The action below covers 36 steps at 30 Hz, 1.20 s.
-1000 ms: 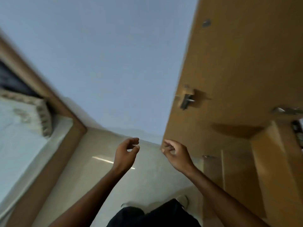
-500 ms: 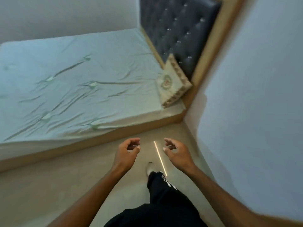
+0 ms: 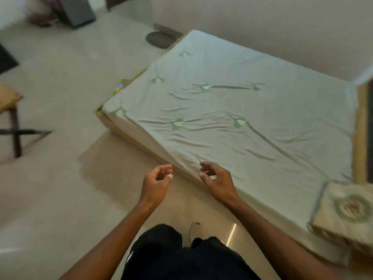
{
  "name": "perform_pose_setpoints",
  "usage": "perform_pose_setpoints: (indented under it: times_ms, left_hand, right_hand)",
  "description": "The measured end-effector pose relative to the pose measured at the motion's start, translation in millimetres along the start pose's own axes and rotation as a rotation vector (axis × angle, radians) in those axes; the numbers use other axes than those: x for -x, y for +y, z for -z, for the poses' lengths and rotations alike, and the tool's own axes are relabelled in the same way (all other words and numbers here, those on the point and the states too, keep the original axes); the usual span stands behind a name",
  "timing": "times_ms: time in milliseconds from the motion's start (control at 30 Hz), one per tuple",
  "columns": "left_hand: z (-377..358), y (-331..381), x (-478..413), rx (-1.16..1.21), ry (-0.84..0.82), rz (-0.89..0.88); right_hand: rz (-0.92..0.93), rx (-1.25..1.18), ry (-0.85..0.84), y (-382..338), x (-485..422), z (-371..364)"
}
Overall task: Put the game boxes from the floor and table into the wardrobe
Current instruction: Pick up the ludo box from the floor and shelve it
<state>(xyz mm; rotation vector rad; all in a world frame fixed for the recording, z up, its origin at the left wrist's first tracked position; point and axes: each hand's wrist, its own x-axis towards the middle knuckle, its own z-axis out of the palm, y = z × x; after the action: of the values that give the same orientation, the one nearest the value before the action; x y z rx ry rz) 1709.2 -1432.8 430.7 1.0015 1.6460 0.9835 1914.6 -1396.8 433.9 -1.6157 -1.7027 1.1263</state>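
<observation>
Head view shows the person's left grip (image 3: pixel 156 182) and right grip (image 3: pixel 218 181) loosely curled and empty, over the floor (image 3: pixel 50 199) beside the bed (image 3: pixel 222 118). One likely game box (image 3: pixel 120 85) (small, colourful, blurred) lies on the floor at the bed's far corner. With no wardrobe in sight, I judge that fetch remains: two grips, one box, one bed.

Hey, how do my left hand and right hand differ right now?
The left hand hangs over the floor, fingers curled toward the thumb. The right hand overlaps the edge of the bed, fingers spread looser. Both hold nothing, palms turned inward.
</observation>
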Motion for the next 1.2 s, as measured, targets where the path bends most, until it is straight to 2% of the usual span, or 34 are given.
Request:
perform_pose_setpoints:
  times_ms: [133, 367, 600, 800, 1200]
  left_hand:
    - [75, -9, -61, 0.089, 0.250, 0.074]
    - [212, -21, -157, 0.198, 0.527, 0.131]
    - [382, -16, -280, 0.199, 0.618, 0.122]
    - [492, -8, -386, 0.175, 0.621, 0.119]
    - [725, 14, -643, 0.109, 0.633, 0.134]
  right_hand:
    - [0.090, 0.009, -0.174, -52, -105, -64]
    - [0.217, 0.052, -0.365, -145, -232, -183]
    - [0.273, 0.073, -0.445, -257, -356, -330]
    - [0.251, 0.030, -0.491, -334, -457, -432]
    - [0.259, -0.010, -0.485, -482, -720, -621]
